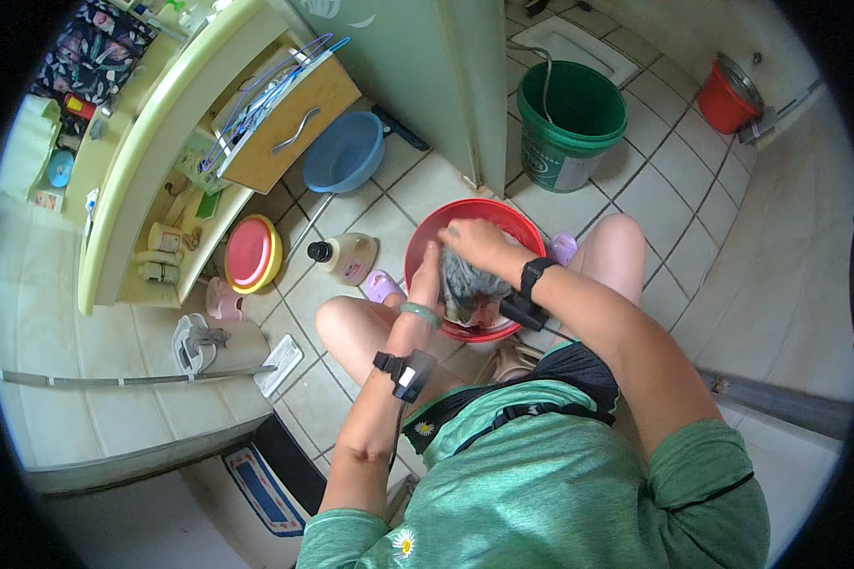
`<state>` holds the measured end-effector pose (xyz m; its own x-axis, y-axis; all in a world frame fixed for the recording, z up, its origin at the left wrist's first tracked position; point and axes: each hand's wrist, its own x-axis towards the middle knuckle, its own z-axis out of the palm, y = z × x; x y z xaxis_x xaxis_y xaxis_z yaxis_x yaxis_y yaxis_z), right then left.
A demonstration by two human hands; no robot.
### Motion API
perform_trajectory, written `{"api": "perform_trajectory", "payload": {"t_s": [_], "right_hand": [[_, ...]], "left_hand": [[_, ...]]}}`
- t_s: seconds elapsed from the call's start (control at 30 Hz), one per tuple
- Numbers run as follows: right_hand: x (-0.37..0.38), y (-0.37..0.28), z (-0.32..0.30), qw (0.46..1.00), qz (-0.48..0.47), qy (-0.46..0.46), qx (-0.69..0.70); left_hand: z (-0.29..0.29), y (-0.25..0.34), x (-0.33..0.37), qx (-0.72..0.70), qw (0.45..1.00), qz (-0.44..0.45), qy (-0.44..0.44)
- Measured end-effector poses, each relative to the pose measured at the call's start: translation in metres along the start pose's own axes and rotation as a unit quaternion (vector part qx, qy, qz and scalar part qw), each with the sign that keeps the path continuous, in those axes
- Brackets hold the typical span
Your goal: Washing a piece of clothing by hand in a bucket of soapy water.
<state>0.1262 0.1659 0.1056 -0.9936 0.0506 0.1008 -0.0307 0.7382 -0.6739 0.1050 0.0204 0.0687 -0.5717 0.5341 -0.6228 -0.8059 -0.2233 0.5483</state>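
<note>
A red basin stands on the tiled floor between my knees. Inside it is a bunched grey cloth, dark and wet-looking, with some reddish material showing below it. My right hand is curled over the top of the cloth, its fingers bent and pinching. On the cloth's left side is my left hand, thumb up and closed against the fabric; its other fingers are partly hidden. A green bangle and a strapped black device sit on my left forearm, and a black band with a device on my right wrist.
A detergent bottle and a blue basin stand to the left. Past them are stacked red and yellow basins and an open drawer with hangers. A green bucket and a red bucket stand ahead right.
</note>
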Motion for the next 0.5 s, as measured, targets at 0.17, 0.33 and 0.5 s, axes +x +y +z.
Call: {"api": "perform_trajectory", "payload": {"t_s": [0.17,0.33,0.5], "right_hand": [[0.037,0.016,-0.035,0.993,0.099,0.018,0.062],[0.02,0.033,-0.052,0.987,0.137,0.077,0.044],[-0.026,-0.063,-0.012,0.994,-0.107,0.011,0.009]], "left_hand": [[-0.042,-0.004,-0.012,0.556,0.79,0.256,0.032],[-0.016,0.016,-0.026,0.168,0.968,0.166,-0.086],[-0.015,0.029,-0.012,-0.14,0.979,0.129,-0.079]]}}
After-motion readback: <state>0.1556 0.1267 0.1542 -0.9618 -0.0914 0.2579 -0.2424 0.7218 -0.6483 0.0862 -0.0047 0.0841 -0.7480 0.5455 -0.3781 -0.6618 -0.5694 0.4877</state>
